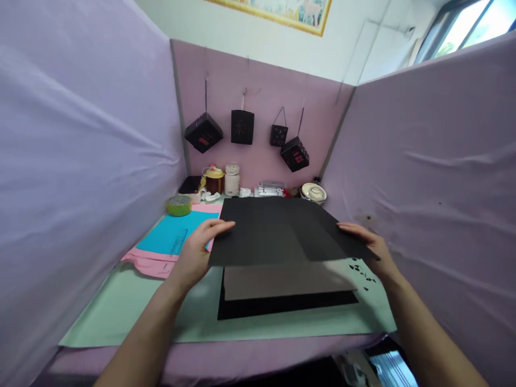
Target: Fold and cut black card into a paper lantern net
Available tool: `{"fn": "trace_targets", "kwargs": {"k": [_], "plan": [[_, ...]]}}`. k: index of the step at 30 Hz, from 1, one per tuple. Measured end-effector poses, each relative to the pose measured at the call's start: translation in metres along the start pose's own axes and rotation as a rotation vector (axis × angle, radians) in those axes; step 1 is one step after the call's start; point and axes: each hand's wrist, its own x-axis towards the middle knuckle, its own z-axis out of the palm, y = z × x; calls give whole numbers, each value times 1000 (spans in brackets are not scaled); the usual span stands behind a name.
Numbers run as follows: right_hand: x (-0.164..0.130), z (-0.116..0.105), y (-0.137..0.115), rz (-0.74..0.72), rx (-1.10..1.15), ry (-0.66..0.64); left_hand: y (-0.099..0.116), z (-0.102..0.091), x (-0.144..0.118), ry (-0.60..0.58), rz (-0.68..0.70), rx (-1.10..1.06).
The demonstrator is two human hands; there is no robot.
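A large black sheet of card (258, 231) is held up above the table between my two hands. My left hand (203, 242) grips its left edge, thumb on top and fingers hidden beneath. At the right edge my right hand (368, 244) pinches the same sheet, with most of its fingers out of sight underneath. Below it on the table lies a grey-brown board (282, 282), partly covered by the raised sheet. Under that board another black sheet (282, 306) shows along the front and left.
Small black scraps (363, 273) lie by my right hand on the pale green mat (121, 317). Blue paper (161, 236), pink paper (149, 264) and green tape (179, 205) are at the left. Jars, markers (271, 191) and a white roll (313, 192) line the back; black boxes (242, 127) hang above.
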Motion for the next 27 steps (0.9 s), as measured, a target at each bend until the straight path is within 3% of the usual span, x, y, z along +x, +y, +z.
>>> {"fn": "trace_targets", "kwargs": {"k": [6, 10, 14, 20, 27], "plan": [[-59, 14, 39, -45, -174, -195, -47, 20, -46, -277, 113, 320], [-76, 19, 58, -44, -216, -350, -61, 28, -68, -401, 187, 512], [-79, 22, 69, -46, -199, -401, -61, 27, -72, -408, 251, 615], [-78, 22, 73, -22, -139, -449, -64, 24, -69, -396, 269, 570], [-76, 24, 61, 96, -82, -347, -65, 26, -70, -365, 166, 466]]}}
